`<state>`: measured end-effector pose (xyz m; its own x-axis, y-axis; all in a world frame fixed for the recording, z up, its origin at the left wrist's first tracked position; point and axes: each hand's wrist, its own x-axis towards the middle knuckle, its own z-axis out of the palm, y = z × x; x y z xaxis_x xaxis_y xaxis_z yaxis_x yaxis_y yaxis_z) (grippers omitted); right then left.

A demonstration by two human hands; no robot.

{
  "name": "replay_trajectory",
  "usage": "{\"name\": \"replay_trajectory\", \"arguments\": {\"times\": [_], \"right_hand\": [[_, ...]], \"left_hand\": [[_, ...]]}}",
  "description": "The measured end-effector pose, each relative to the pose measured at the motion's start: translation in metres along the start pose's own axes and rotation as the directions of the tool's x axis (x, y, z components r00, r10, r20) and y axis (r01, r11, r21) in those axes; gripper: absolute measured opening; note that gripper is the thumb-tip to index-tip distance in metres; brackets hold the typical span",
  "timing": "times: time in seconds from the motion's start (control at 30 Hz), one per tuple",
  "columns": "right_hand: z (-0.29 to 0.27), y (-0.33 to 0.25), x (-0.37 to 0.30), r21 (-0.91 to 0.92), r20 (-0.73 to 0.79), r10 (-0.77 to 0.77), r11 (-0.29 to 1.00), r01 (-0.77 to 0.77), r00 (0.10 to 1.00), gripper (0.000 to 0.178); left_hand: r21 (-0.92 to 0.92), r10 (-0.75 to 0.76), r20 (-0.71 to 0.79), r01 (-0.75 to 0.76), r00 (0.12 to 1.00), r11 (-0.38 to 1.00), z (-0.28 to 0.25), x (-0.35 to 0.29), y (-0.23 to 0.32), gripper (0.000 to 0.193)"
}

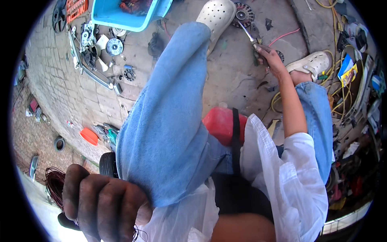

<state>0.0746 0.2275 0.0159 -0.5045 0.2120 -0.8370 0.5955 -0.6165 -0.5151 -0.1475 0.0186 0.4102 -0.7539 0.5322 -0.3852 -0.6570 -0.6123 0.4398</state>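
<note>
My left hand [107, 203] is raised close at the lower left, its fingers curled into a fist. A bundle of thin dark-red wire [55, 185] shows beside the knuckles, and loose strands come out below the fist. Low over the paving, my right hand [271, 59] grips a screwdriver [246, 33] with a bright metal shaft. Its tip points at a round, slotted motor part [243, 14] next to my pale clog [217, 14]; whether it touches cannot be made out. Another round part [279, 55] lies partly hidden behind the right hand.
A blue plastic tub [121, 22] stands at the far left, with metal motor parts [114, 47] scattered nearby. Between my legs is a red container [219, 123]. Yellow cable [334, 36] and mixed scrap [358, 109] crowd the right side. A red wire [284, 36] lies beyond the right hand.
</note>
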Motion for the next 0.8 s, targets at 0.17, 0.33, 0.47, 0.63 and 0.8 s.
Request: {"name": "replay_trajectory", "arguments": {"times": [0.17,0.33,0.47,0.63,0.8], "right_hand": [[-0.016,0.005,0.001,0.406,0.352,0.113,0.876,-0.261,0.929,0.03],[-0.029,0.019,0.014,0.579,0.594,0.059,0.661,-0.477,0.802,0.031],[-0.031,0.023,0.017,0.601,0.658,0.041,0.573,-0.557,0.752,0.038],[-0.025,0.027,0.012,0.586,0.545,0.079,0.677,-0.446,0.835,0.035],[-0.007,0.006,0.0,-0.112,-0.051,0.123,0.985,-0.129,0.991,0.037]], "left_hand": [[0.007,-0.031,-0.022,0.031,0.999,0.999,0.001,-0.002,0.004,0.011],[0.011,-0.05,0.013,0.049,0.999,0.999,-0.003,0.0,0.005,0.011],[-0.002,-0.028,0.006,0.028,1.0,1.0,-0.001,0.0,0.001,0.012],[-0.015,-0.035,0.02,0.035,0.999,0.999,-0.002,0.002,0.001,0.013],[-0.009,-0.065,0.025,0.065,0.998,0.998,-0.003,0.001,0.004,0.013]]}}
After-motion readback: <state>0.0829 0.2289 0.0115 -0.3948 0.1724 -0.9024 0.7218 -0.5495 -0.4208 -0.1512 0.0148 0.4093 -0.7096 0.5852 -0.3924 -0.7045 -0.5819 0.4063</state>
